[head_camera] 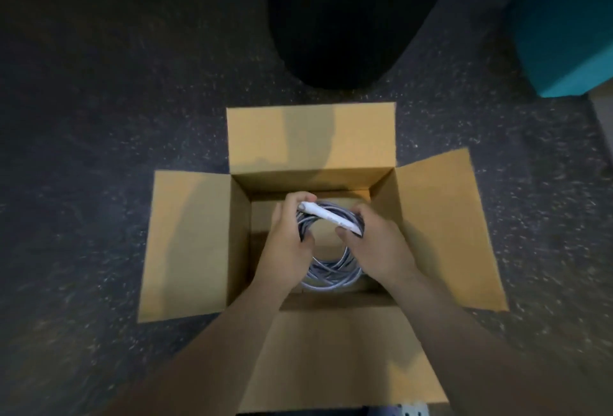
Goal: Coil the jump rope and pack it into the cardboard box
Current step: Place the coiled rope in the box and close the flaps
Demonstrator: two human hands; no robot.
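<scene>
- We have the jump rope (326,243) wound into a round coil and held inside the open cardboard box (431,226), low between its walls; whether it touches the bottom we cannot tell.
- Our left hand (287,243) grips the coil at its nine o'clock side, fingers curled round the strands and over one end of the white handle (326,216).
- Our right hand (374,246) grips the three o'clock side, thumb and fingers curled round the strands and the handle's other end.
- The handle lies across the top of the coil, from ten o'clock towards three o'clock.
- To finish well, we judge we should lower the coil flat until it rests on the bottom, keeping both grips firm so the loops do not spring apart.
- We should let go with both hands together, then lift them straight up, clear of the strands.
- All four flaps lie folded outward on the dark speckled floor (99,117), so nothing blocks the way out.
</scene>
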